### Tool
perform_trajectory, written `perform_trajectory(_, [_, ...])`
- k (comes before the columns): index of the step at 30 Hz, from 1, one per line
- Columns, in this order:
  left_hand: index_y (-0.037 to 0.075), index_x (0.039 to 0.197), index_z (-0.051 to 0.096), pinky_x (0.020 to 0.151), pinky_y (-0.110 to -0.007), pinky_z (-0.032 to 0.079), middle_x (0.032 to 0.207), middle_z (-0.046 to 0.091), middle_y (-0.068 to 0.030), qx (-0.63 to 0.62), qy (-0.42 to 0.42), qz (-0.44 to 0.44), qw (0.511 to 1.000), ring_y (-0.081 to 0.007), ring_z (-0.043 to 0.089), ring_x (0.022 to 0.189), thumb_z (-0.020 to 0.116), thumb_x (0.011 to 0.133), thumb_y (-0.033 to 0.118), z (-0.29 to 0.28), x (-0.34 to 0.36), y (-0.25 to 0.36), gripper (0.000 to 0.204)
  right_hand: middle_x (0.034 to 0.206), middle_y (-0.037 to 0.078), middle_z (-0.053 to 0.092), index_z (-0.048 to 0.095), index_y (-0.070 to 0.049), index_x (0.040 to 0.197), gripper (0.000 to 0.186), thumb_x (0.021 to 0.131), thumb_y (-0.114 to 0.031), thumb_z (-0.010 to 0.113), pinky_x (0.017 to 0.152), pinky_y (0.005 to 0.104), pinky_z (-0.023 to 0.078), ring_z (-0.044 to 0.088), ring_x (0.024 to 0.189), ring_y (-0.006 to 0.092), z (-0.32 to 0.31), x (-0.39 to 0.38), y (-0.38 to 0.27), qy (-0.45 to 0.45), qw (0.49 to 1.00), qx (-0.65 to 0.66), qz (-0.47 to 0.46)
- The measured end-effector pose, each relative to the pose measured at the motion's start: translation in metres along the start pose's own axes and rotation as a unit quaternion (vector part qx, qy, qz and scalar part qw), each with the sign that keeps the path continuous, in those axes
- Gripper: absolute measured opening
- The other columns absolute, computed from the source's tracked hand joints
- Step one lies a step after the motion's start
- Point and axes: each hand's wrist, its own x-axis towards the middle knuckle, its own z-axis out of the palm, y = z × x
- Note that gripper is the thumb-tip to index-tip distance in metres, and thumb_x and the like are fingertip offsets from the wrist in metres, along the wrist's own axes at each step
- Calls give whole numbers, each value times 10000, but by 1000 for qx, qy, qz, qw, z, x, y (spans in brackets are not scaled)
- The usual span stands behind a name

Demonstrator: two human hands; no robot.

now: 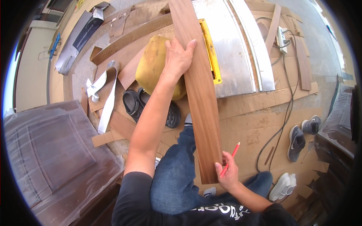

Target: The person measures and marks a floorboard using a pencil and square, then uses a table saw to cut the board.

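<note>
A long brown wooden plank [201,113] runs lengthwise in front of me, its near end above my lap. My left hand [178,58] grips its left edge toward the far end, thumb on the upper face. My right hand [229,175] holds a red pencil [234,150], point up, and its thumb touches the plank's right edge near the close end. Beyond the plank lies a silver metal machine top [230,49] with a yellow-framed slot [211,52]. A scuffed yellow rounded housing [152,64] sits beside my left forearm, partly hidden by it.
Cardboard sheets [245,124] cover the floor. Dark clogs [132,102] and white strips [109,101] lie left. A power strip [282,39] with trailing cords, grey shoes [296,143] and white shoes [282,186] are right. Plastic-wrapped brown panels [56,150] stand at left.
</note>
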Motion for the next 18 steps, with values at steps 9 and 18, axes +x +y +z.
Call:
perform_trajectory(9, [-132,1336,476,1091,-470,432,1306,493,-305,3,9,-2,1000,-448,526,1242,615,990,508,2,-19,3,741,1109,172,667,424,50,1405,490,983,-24,661,833,318,540,672,926,206,-3,-14,6,1,1000,12,-4])
perform_trajectory(18, [-110,1305,485,1084,-471,436,1296,482,-298,24,9,-3,1000,-452,526,1232,614,991,514,6,-30,0,711,1089,177,670,429,47,1400,504,969,-28,679,835,324,542,677,927,220,-4,-27,15,-5,1000,-2,8])
